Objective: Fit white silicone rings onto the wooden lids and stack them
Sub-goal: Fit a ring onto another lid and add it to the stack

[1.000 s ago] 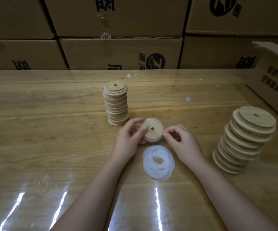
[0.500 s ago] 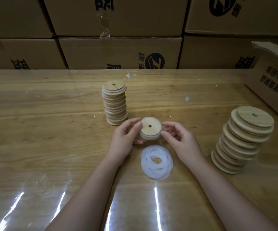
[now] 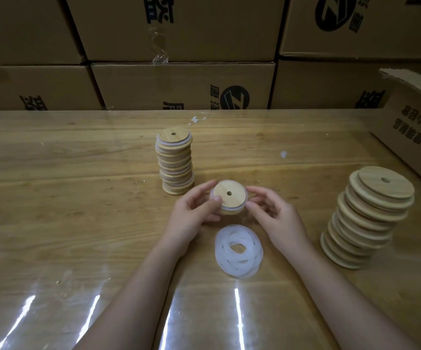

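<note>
A round wooden lid (image 3: 229, 195) with a centre hole and a white silicone ring around its rim sits between my hands at the table's middle. My left hand (image 3: 191, 218) grips its left edge with thumb and fingers. My right hand (image 3: 272, 218) pinches the right edge at the ring. Just below lies a loose pile of white silicone rings (image 3: 238, 251). Behind the lid to the left stands a stack of ringed lids (image 3: 175, 162). A leaning stack of bare wooden lids (image 3: 366, 215) stands to the right.
The wooden table (image 3: 65, 198) has a glossy clear cover. Cardboard boxes (image 3: 179, 87) line the far edge. An open carton (image 3: 411, 132) sits at the back right corner, close to the bare-lid stack.
The lid has tilted from facing me to lying flatter, top face up. Both hands have shifted around its rim, the right fingers now spread on the right edge.
</note>
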The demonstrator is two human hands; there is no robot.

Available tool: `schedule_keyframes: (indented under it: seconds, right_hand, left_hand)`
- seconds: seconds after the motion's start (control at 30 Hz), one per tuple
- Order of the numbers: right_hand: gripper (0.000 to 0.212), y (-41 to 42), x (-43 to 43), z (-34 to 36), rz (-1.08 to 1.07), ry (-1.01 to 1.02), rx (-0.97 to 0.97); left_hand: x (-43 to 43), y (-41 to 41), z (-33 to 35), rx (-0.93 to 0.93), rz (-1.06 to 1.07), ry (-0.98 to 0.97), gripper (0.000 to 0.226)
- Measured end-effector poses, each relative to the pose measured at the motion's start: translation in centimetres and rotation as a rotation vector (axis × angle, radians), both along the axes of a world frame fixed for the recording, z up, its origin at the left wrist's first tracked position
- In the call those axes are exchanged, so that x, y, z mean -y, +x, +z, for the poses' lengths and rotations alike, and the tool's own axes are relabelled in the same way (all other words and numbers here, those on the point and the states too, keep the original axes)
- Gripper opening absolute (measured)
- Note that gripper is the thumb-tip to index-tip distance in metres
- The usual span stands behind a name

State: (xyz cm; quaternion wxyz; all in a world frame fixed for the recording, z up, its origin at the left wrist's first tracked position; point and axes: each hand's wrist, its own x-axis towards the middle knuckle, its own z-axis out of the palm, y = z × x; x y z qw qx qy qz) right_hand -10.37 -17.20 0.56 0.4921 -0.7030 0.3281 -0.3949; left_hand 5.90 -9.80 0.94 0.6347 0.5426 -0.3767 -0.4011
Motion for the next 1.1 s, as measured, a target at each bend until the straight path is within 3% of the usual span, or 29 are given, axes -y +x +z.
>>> schedule_keyframes:
  seconds: [0.13, 0.37, 0.57, 0.9, 1.1]
  right_hand:
    - [0.034, 0.1, 0.1, -0.1, 0.012, -0.006, 0.008]
    - [0.039, 0.0, 0.2, -0.2, 0.047, 0.003, 0.014]
    - [0.039, -0.1, 0.3, -0.3, 0.049, -0.012, 0.016]
    - [0.041, -0.2, 0.3, -0.2, 0.075, -0.025, 0.010]
    - [0.039, -0.2, 0.4, -0.2, 0.081, -0.025, -0.008]
  left_hand:
    - [0.1, 0.0, -0.2, 0.016, -0.045, 0.007, 0.055]
    - [0.2, 0.1, -0.4, 0.071, 0.012, -0.040, 0.057]
    - [0.0, -0.7, -0.6, 0.274, 0.024, -0.013, 0.072]
    - [0.2, -0.7, -0.9, 0.400, 0.082, 0.014, 0.078]
    - [0.1, -0.7, -1.1, 0.471, 0.132, -0.006, 0.067]
